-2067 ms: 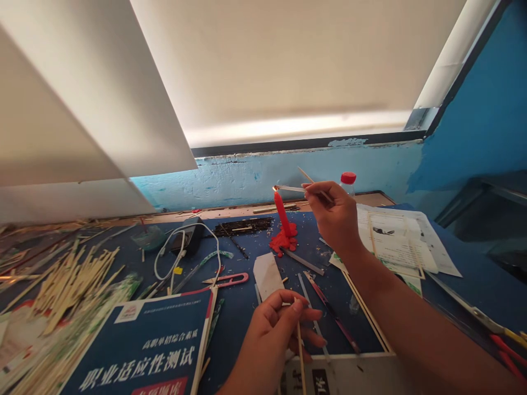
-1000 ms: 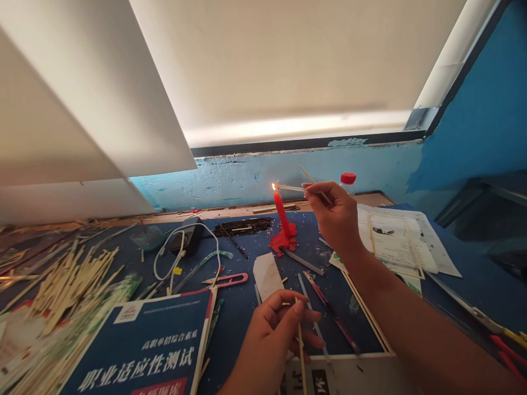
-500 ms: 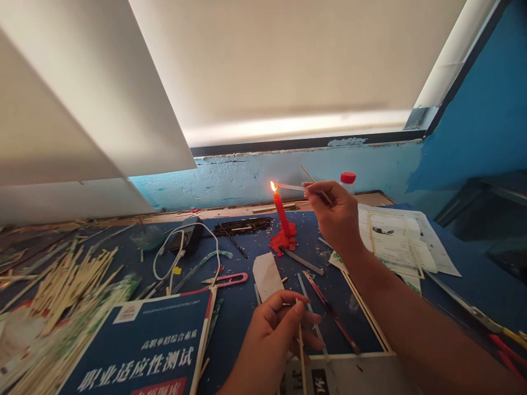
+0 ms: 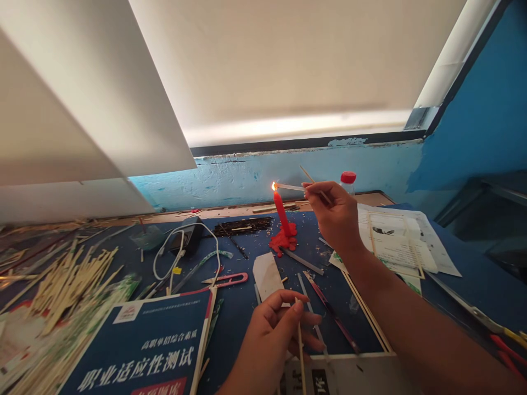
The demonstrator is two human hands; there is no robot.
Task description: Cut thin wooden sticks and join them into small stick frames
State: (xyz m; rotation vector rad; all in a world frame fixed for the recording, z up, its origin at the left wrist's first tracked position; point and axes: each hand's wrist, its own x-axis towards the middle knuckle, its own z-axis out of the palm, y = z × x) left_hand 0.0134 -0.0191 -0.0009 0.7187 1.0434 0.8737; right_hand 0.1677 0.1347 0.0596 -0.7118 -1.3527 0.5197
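Note:
My right hand [image 4: 335, 211] is closed on a translucent glue stick [image 4: 291, 187], whose left end touches the flame of a lit red candle [image 4: 280, 213]. A thin wooden stick [image 4: 307, 174] also passes between the fingers of that hand. The candle stands upright in a pool of melted red wax [image 4: 283, 240] on the blue tabletop. Nearer to me, my left hand [image 4: 278, 332] pinches another thin wooden stick [image 4: 301, 351] between thumb and forefinger, with its lower end running out of the bottom of the view.
A craft knife [image 4: 331, 312], a white block [image 4: 267, 275] and pink snips [image 4: 230, 280] lie in the middle. Many wooden sticks [image 4: 74, 280] and a blue book [image 4: 140, 345] are at left. Scissors [image 4: 473, 312], papers [image 4: 444, 258] and a red-capped bottle [image 4: 348, 178] are at right.
The candle flame has flickered and looks smaller around the end of the glue stick. Both hands have stayed almost still.

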